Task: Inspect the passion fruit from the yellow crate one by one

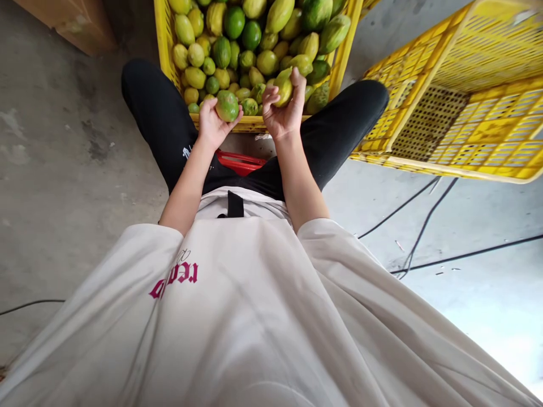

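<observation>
A yellow plastic crate point(348, 42) full of green and yellow lemons point(222, 52) stands between my knees. Over its near edge, my left hand point(210, 125) cups a round green lemon point(228, 106) with a yellowish patch. To the right of it, my right hand point(288, 117) has its fingers curled round a yellow-green lemon point(283, 90) with a pointed tip. Both hands are palm up and apart from each other. Part of the right-hand lemon is hidden behind the fingers.
On the right, another yellow crate point(445, 51) lies with its open side showing, nothing visible inside. Black cables point(428, 217) run over the concrete floor. A brown cardboard box point(80, 22) is at upper left. Something red point(241, 163) shows between my thighs.
</observation>
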